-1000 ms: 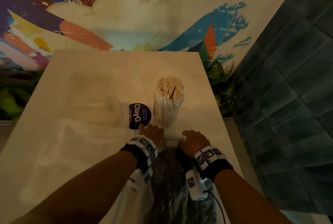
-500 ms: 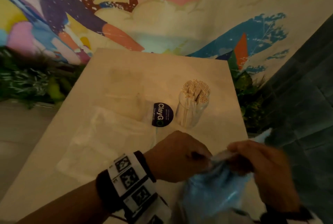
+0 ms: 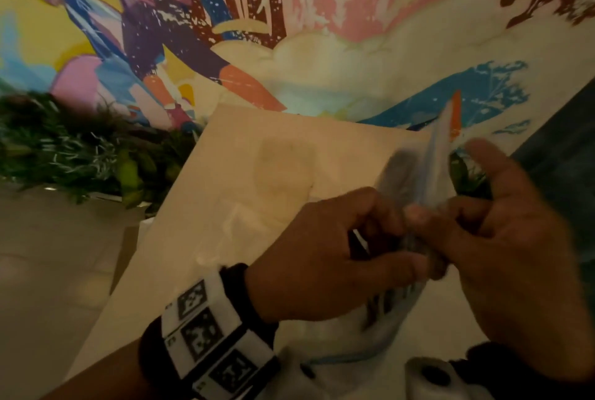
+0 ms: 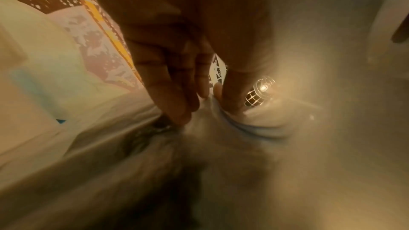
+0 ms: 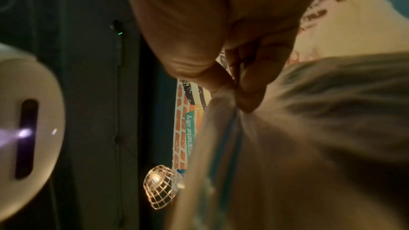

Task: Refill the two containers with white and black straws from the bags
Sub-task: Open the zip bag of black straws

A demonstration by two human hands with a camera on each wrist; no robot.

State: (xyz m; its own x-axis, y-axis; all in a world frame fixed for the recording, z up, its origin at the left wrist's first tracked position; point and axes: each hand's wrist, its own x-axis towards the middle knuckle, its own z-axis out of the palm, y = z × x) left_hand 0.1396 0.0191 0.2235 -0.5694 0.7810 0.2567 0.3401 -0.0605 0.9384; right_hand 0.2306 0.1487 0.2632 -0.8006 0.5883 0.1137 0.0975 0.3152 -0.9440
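Both hands hold a clear plastic bag (image 3: 418, 174) with a blue strip at its mouth, lifted over the near right part of the table. My left hand (image 3: 386, 238) pinches one side of the bag's top edge, and my right hand (image 3: 450, 219) pinches the other side. Dark straws (image 3: 386, 303) show blurred through the plastic below the hands. In the left wrist view the fingers (image 4: 177, 111) and thumb squeeze the bag (image 4: 221, 128). The right wrist view has thumb and fingers (image 5: 247, 97) nipping the bag (image 5: 287, 146). The container of white straws is hidden behind the hands.
The beige table (image 3: 257, 148) stretches ahead with a flat clear bag (image 3: 231, 225) lying on it. Green plants (image 3: 80, 158) line the left, under a painted wall. A dark tiled wall (image 3: 566, 148) stands on the right. A wire cage lamp (image 5: 161, 186) glows.
Both hands rose from the table with the bag of dark straws and drew together at its top. My head tilted up, and the hands now cover the white straw container.
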